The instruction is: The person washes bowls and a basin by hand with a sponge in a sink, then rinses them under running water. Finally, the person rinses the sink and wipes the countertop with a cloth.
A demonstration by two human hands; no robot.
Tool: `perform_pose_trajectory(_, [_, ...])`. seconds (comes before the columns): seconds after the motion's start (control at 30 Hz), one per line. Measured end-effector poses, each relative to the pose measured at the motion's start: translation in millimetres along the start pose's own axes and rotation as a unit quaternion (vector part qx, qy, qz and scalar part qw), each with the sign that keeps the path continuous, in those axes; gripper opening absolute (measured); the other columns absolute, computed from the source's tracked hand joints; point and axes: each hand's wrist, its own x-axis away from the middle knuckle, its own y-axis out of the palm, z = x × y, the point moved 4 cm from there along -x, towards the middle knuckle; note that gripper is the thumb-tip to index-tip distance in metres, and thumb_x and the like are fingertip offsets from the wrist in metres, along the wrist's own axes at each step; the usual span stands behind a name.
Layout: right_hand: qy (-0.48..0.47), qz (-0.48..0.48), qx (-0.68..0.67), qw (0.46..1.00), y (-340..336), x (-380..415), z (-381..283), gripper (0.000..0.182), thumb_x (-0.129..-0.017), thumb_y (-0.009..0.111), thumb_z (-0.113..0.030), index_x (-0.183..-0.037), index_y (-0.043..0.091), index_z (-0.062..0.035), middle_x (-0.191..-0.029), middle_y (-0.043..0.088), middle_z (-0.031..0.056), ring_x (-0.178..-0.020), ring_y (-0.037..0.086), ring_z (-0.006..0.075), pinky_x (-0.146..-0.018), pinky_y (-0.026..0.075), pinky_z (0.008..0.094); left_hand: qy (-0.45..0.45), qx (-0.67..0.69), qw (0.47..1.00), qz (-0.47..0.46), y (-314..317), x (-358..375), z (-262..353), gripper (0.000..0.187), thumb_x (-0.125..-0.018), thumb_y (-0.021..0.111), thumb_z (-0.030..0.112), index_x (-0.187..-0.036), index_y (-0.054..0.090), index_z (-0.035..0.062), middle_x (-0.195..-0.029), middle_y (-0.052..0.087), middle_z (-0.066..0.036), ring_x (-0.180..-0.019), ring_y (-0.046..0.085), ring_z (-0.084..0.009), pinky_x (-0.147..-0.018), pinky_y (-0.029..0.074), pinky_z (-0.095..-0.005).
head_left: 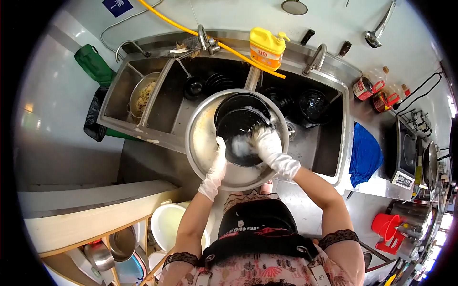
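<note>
A wide metal basin (192,128) with soapy water rests over the sink's front edge. In it lies a black bowl (238,119), with the rim of another black bowl (243,97) showing behind. My left hand (217,167), in a white glove, grips the near bowl's left edge; some of its fingers are hidden. My right hand (269,145), also gloved, is curled inside the bowl against its right side. Whatever it holds is blurred. A whitish smear of foam or motion lies beside its fingers.
Black bowls (312,107) sit in the right sink basin, with a ladle (193,86) in the middle one. A strainer with food scraps (143,97) is at left. Behind stand a yellow detergent jug (267,47) and faucets; a blue cloth (365,155) lies right.
</note>
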Motion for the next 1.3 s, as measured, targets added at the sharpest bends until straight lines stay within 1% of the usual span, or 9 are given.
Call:
perform_pose_trajectory(0.1, [-0.049,-0.094,-0.308,0.945,-35,26,-31,0.044,-0.078,0.065,-0.037,-0.108,0.062,-0.0043,-0.112,0.057,0.0201,-0.107,0.053,0.0327,-0.086,0.046,0.0391,-0.088,0.239,0.963,-0.082,1,-9,-17,0.074,-0.086,0.053,0.059,-0.132,0.044,0.0020,-0.129,0.052,-0.010,-0.112,0.050,-0.0214,-0.098,0.041,-0.0339])
perform_pose_trajectory(0.2, [-0.140,0.237,-0.331,0.903,-56,33,-53,0.051,-0.073,0.071,-0.036,-0.109,0.058,-0.0013,-0.100,0.061,0.0218,-0.089,0.060,0.0332,-0.082,0.049,0.0403,-0.098,-0.065,0.993,-0.002,4,3,-8,0.070,-0.090,0.047,0.057,-0.129,0.047,-0.0013,-0.119,0.054,-0.014,-0.106,0.051,-0.0192,-0.096,0.040,-0.0316])
perform_pose_trajectory(0.4, [-0.208,0.097,-0.357,0.906,-92,24,2,0.034,-0.075,0.069,-0.016,-0.107,0.058,-0.0114,-0.091,0.058,0.0138,-0.088,0.059,0.0330,-0.077,0.049,0.0412,0.170,-0.194,0.955,-0.145,22,16,59,0.058,-0.098,0.040,0.042,-0.143,0.030,0.0067,-0.138,0.043,-0.011,-0.125,0.041,-0.0218,-0.104,0.034,-0.0318])
perform_pose_trajectory(0.47, [-0.186,0.002,-0.441,0.878,-92,12,21,0.039,-0.073,0.073,-0.017,-0.110,0.059,-0.0119,-0.089,0.057,0.0136,-0.088,0.059,0.0321,-0.078,0.049,0.0383,0.422,-0.480,0.726,-0.253,59,40,108,0.030,-0.089,0.052,0.007,-0.118,0.057,0.0028,-0.133,0.046,-0.015,-0.131,0.037,-0.0266,-0.108,0.027,-0.0331])
perform_pose_trajectory(0.6, [-0.137,0.137,-0.635,0.748,-123,4,53,0.036,-0.077,0.072,-0.018,-0.106,0.059,-0.0011,-0.101,0.061,0.0124,-0.091,0.056,0.0240,-0.087,0.045,0.0347,0.294,-0.504,0.776,-0.240,66,19,113,0.009,-0.086,0.060,0.004,-0.092,0.061,-0.0018,-0.081,0.061,-0.006,-0.075,0.056,-0.0145,-0.071,0.045,-0.0252])
perform_pose_trajectory(0.73, [-0.035,0.414,-0.475,0.776,-159,31,51,0.038,-0.084,0.064,-0.026,-0.113,0.058,-0.0017,-0.096,0.057,0.0095,-0.093,0.050,0.0271,-0.093,0.038,0.0371,0.314,-0.427,0.829,-0.176,79,19,114,0.009,-0.088,0.059,0.006,-0.089,0.062,-0.0018,-0.078,0.060,-0.003,-0.074,0.053,-0.0103,-0.069,0.044,-0.0237])
perform_pose_trajectory(0.93, [-0.135,0.383,-0.130,0.904,-154,11,-22,0.043,-0.084,0.054,-0.028,-0.123,0.056,-0.0104,-0.138,0.045,0.0126,-0.132,0.035,0.0306,-0.110,0.024,0.0459,0.293,-0.255,0.916,-0.100,81,35,108,0.022,-0.095,0.055,0.018,-0.097,0.063,-0.0015,-0.091,0.062,-0.001,-0.081,0.053,-0.0088,-0.073,0.044,-0.0225])
perform_pose_trajectory(1.2, [-0.085,0.296,-0.711,0.632,-125,4,54,0.041,-0.094,0.045,-0.014,-0.133,0.045,-0.0011,-0.143,0.038,0.0145,-0.135,0.031,0.0265,-0.111,0.021,0.0325,0.140,0.117,0.975,-0.129,64,28,112,0.042,-0.091,0.057,0.032,-0.118,0.056,-0.0014,-0.120,0.059,-0.010,-0.107,0.057,-0.0231,-0.094,0.046,-0.0382])
perform_pose_trajectory(1.3, [-0.026,0.415,-0.469,0.779,-117,35,25,0.049,-0.097,0.039,-0.022,-0.142,0.032,-0.0043,-0.149,0.026,0.0161,-0.140,0.019,0.0324,-0.114,0.015,0.0385,0.030,0.205,0.975,-0.074,61,14,94,0.043,-0.090,0.058,0.033,-0.122,0.055,0.0032,-0.119,0.060,-0.008,-0.108,0.056,-0.0240,-0.095,0.044,-0.0391])
